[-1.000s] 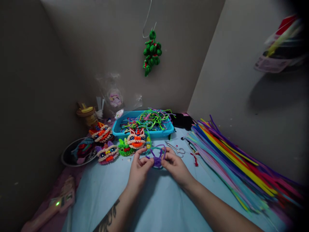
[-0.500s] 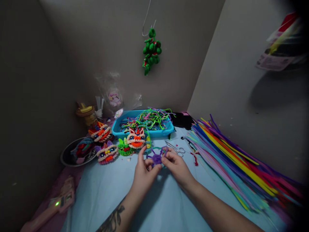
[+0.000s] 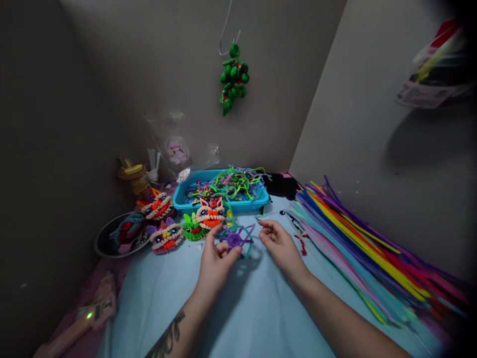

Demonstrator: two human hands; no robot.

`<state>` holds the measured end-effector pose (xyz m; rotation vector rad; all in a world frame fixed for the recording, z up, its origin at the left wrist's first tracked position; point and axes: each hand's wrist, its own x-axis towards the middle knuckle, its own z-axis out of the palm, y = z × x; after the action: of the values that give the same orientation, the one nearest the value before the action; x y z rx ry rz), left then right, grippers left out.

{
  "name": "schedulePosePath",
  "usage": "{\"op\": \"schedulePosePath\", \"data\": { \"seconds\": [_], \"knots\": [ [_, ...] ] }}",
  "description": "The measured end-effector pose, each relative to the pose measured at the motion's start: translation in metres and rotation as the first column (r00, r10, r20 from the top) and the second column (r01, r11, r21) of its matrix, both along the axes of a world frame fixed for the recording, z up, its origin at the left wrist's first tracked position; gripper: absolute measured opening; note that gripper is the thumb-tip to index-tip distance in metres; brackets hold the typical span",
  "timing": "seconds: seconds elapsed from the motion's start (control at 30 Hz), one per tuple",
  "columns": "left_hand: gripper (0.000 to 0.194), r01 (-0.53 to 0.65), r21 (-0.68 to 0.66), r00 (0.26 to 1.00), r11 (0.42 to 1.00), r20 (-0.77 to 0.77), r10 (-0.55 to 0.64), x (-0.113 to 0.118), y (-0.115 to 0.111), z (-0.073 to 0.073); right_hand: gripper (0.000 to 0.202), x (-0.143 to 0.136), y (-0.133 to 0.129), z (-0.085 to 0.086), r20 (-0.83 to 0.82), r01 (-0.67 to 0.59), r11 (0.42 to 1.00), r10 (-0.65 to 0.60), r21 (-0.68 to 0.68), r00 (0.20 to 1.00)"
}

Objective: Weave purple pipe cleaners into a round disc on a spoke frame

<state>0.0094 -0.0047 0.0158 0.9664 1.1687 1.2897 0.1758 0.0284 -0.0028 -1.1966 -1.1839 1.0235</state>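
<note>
Your left hand [image 3: 219,256] grips the purple-and-teal pipe-cleaner piece [image 3: 235,240] between thumb and fingers, above the blue cloth [image 3: 179,293]. Your right hand [image 3: 279,246] is apart from it, to its right, fingers curled (whether they pinch anything, cannot tell). Piece lies nearer you than the blue tray [image 3: 221,205]; the pipe-cleaner bundle [image 3: 357,243] rests right of your right hand.

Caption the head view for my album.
Left hand holding a purple piece over blue cloth, right hand apart, blue tray behind.
</note>
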Motion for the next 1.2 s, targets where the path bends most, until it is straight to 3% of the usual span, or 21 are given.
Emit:
{"op": "schedulePosePath", "data": {
  "seconds": [0.3, 0.53, 0.63, 0.9, 1.03, 1.2],
  "knots": [
    [0.074, 0.106, 0.0, 0.994, 0.994, 0.012, -0.106, 0.001, -0.003, 0.003, 0.018, 0.003, 0.006, -0.006, 0.056, -0.02, 1.0, 0.019, 0.013, 0.998],
    [0.054, -0.047, 0.046, 0.983, 0.998, -0.176, 0.054, 0.002, -0.002, 0.002, 0.015, 0.004, 0.001, -0.001, 0.008, 0.071, 0.993, -0.072, 0.09, 0.997],
    [0.052, -0.058, 0.053, 0.979, 0.997, -0.192, 0.067, 0.002, -0.002, 0.0, 0.012, 0.003, -0.003, 0.001, -0.016, 0.073, 0.987, -0.072, 0.141, 0.997],
    [0.053, 0.051, 0.052, 0.978, 0.997, -0.203, -0.039, 0.005, -0.004, -0.001, 0.013, 0.004, -0.003, 0.004, 0.169, -0.15, 0.986, 0.138, 0.065, 0.976],
    [0.053, 0.092, 0.062, 0.972, 0.994, -0.224, -0.076, 0.005, -0.005, -0.003, 0.016, 0.005, -0.002, 0.004, 0.274, -0.204, 0.974, 0.169, 0.102, 0.947],
    [0.057, 0.122, 0.048, 0.98, 0.991, -0.167, -0.112, 0.003, -0.002, -0.006, 0.018, 0.004, -0.005, 0.005, 0.356, -0.349, 0.934, 0.301, 0.078, 0.884]
  ]
}}
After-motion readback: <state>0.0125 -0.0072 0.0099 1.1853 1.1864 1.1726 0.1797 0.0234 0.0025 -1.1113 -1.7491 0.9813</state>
